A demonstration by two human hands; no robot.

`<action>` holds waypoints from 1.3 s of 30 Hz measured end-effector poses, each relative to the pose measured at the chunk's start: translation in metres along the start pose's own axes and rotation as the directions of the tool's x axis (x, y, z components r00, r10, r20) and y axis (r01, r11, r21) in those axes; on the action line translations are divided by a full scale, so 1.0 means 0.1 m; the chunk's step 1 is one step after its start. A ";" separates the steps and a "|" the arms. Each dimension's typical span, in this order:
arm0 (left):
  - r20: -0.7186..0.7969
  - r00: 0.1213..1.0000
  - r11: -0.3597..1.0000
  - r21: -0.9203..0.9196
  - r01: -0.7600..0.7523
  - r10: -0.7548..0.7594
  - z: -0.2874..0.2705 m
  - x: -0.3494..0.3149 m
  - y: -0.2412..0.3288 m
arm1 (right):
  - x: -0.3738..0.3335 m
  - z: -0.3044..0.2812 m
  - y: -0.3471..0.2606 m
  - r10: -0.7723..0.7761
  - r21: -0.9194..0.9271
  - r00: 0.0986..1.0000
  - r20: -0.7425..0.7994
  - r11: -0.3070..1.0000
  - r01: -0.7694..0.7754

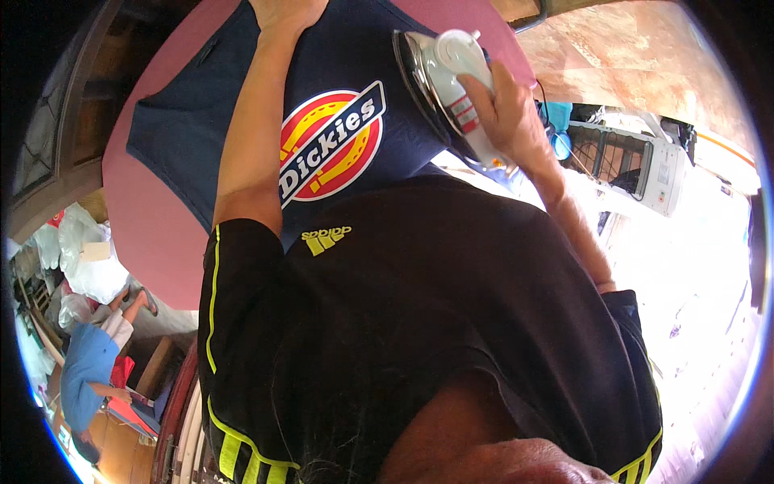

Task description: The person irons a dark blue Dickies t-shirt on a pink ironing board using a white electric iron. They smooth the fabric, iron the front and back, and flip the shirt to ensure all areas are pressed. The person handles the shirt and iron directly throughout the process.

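R hand point(516, 121): fingers wrapped round handle of white iron point(448, 93), gripping it. Iron is upper R of centre, dark-edged metal plate facing L, over R part of navy garment point(347, 60); can't tell if plate is touching cloth. L hand point(288, 11): up at top edge, on the garment; fingers cut off by frame, so can't tell if pressed flat or pinching cloth. L forearm crosses garment just L of round red/yellow/white emblem point(334, 145) (partly hidden by the arm).

Garment spread on pink board point(149, 234), rounded edge showing L & R; garment's lower part runs behind wearer's black top point(363, 306) w/ yellow-green trim.

Bkgd: lower L, 2nd person point(85, 375), blue top, arm out near red item point(122, 371). Clear/white plastic bags point(97, 266) above that person. Far R, white-framed unit point(665, 173) w/ dark opening, well apart from iron.
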State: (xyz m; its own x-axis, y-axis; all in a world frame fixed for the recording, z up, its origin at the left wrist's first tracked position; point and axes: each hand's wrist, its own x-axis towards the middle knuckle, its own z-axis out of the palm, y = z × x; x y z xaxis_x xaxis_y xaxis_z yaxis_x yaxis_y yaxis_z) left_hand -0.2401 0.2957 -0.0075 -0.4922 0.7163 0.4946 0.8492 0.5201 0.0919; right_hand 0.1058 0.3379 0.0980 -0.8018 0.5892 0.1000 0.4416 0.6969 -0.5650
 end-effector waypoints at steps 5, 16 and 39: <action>0.027 1.000 1.000 0.021 0.009 -0.009 0.01 -0.01 0.01 | 0.07 0.07 -0.08 -0.034 0.004 0.996 -0.083 0.999 0.035; 0.103 0.995 0.998 0.062 0.005 -0.011 0.02 0.03 -0.03 | -0.45 0.19 -0.22 0.108 0.160 0.990 -0.093 0.983 -0.092; 0.126 0.992 1.000 -0.004 0.024 -0.023 -0.10 0.04 0.02 | -0.68 0.48 -0.54 0.333 0.171 0.916 -0.222 0.938 -0.300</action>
State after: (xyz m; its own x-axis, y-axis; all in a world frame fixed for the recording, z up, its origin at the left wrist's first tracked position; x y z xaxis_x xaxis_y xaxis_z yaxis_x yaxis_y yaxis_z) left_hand -0.2380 0.2952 0.0028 -0.5322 0.7567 0.3797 0.8378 0.5353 0.1074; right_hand 0.1171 0.2408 0.0818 -0.4981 0.8629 0.0851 0.5864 0.4075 -0.7001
